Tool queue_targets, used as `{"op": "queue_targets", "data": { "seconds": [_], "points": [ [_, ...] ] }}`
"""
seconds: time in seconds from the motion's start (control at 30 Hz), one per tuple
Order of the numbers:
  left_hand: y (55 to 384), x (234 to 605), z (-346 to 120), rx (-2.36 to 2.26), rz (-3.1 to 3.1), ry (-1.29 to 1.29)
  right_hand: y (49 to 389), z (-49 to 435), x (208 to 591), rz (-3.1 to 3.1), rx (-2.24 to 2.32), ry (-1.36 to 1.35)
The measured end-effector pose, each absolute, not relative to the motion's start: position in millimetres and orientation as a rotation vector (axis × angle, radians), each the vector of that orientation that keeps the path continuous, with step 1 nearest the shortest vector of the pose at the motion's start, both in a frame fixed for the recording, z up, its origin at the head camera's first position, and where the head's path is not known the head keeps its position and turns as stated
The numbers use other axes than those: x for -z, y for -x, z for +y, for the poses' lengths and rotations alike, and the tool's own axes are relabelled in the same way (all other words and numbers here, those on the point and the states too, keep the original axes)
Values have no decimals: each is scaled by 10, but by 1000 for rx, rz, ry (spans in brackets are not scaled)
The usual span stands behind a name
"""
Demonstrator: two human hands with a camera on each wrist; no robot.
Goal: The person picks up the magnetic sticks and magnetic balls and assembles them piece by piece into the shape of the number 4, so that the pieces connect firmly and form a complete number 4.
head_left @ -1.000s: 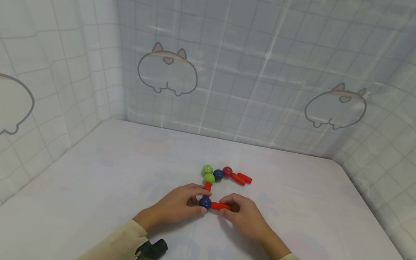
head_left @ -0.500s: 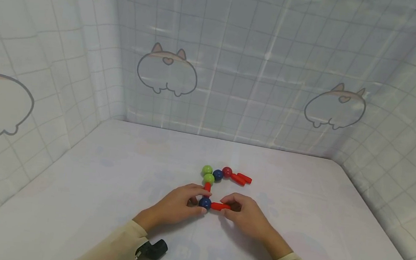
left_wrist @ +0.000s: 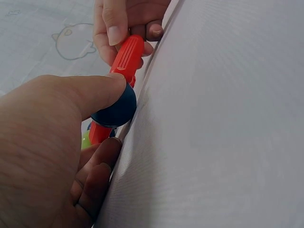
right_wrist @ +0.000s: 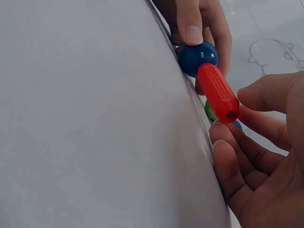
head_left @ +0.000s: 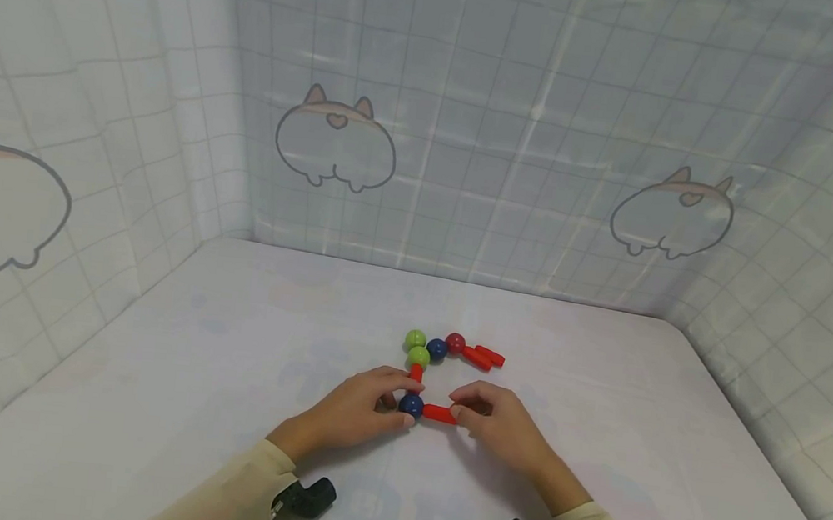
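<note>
My left hand [head_left: 353,409] grips a dark blue ball [head_left: 411,406], its thumb pressing on the ball in the left wrist view. A red rod [head_left: 439,414] sticks out from that ball to the right, and a second red rod [head_left: 416,375] runs from it to a light green ball [head_left: 419,357]. At the free end of the right-hand rod is my right hand [head_left: 502,423]. Its thumb and fingers stand spread around the end of the rod [right_wrist: 219,92] in the right wrist view, not pinching it.
Beyond the hands lie another green ball [head_left: 415,340], a dark blue ball [head_left: 437,349], a red ball [head_left: 455,343] and two loose red rods [head_left: 484,357]. They rest on a white-covered table [head_left: 292,298] with tile-patterned curtains [head_left: 474,132] around it.
My right hand has loosened from the red rod and drawn slightly to the right. The left hand and the joined pieces have stayed in place.
</note>
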State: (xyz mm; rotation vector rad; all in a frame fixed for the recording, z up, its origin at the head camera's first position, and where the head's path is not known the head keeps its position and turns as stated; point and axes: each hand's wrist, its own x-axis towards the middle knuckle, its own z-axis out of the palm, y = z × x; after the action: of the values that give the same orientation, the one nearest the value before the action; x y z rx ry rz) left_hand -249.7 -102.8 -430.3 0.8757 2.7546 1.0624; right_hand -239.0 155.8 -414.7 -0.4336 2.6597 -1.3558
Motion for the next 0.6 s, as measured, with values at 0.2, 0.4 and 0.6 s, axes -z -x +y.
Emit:
{"op": "queue_targets", "data": {
  "seconds": [0.2, 0.4, 0.6],
  "points": [
    [2488, 4308, -1027, -1058, 2755, -860, 2399, 1595, 4145, 2684, 1375, 398],
    [2484, 4308, -1025, -1052, 2759, -850, 2451, 1666, 4171, 2671, 1422, 370],
    [2490, 4291, -1011, -1063, 2750, -830, 2538, 1684, 4133, 2661, 1459, 329]
  ]
}}
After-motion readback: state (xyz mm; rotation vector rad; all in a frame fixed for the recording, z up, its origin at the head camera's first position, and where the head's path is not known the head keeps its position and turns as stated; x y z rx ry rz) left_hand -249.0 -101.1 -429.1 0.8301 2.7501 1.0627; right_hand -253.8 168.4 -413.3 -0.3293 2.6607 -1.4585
